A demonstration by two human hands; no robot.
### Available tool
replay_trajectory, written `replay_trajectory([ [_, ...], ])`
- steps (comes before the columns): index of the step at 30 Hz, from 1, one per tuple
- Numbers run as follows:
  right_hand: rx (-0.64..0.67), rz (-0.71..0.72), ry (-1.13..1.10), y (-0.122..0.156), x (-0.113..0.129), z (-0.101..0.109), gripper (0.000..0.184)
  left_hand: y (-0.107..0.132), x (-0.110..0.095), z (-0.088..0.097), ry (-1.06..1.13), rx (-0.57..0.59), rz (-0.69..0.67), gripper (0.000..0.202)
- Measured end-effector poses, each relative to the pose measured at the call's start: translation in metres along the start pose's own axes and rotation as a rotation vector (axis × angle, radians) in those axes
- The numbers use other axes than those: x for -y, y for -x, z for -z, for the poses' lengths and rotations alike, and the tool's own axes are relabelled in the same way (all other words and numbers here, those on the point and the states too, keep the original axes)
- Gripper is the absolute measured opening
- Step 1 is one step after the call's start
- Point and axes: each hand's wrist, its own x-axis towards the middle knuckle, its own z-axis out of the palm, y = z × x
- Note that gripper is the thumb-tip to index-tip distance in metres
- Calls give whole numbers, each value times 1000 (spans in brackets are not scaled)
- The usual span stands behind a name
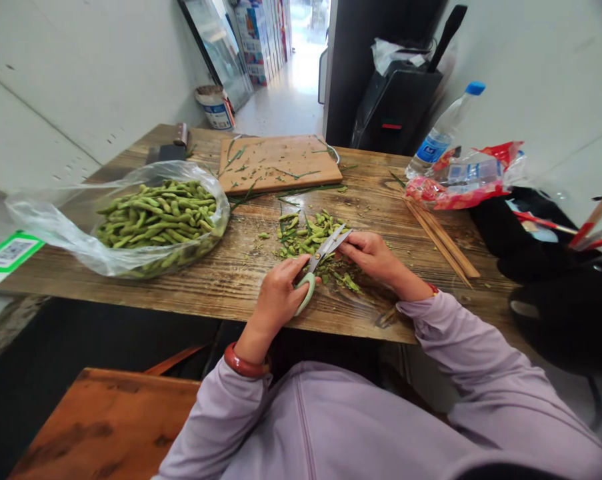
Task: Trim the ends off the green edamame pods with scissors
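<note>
My left hand (277, 298) is closed round the pale green handles of a pair of scissors (321, 259), blades pointing up and right. My right hand (371, 257) is pinched at the blade tips, holding a soybean pod that is mostly hidden by the fingers. Both hands rest on the wooden table (241, 267), just in front of a small heap of green soybean pods and trimmings (305, 235). A clear plastic bag full of soybean pods (155, 217) lies to the left.
A wooden cutting board (278, 162) lies at the back. Chopsticks (441, 243), a red-and-clear plastic bag (463, 179) and a water bottle (443, 130) sit on the right. A black bag (545, 267) sits far right, a wooden stool (105, 420) below left.
</note>
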Motion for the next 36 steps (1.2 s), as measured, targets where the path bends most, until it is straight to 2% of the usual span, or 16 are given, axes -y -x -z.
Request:
replay_trajectory([
  [15,-21,83,97,1,-6,3,33,1,-1,-2,44,-4,26,37],
  [19,-1,46,92,1,-5,-1,29,-1,-3,-2,100,-22,42,41],
  [22,-32,-50,37,-1,-8,-2,25,-1,-3,0,156,-119,136,42],
  [24,-118,-154,-71,-2,-10,0,22,0,-2,2,185,-216,232,43],
  [26,-204,-280,-279,-4,-12,2,19,0,0,3,191,-266,294,43],
  [31,-313,-497,-820,-6,-10,10,21,0,-3,4,167,-267,249,40],
  [36,-388,-661,-1064,-8,-11,14,13,0,-5,5,134,-258,262,40],
])
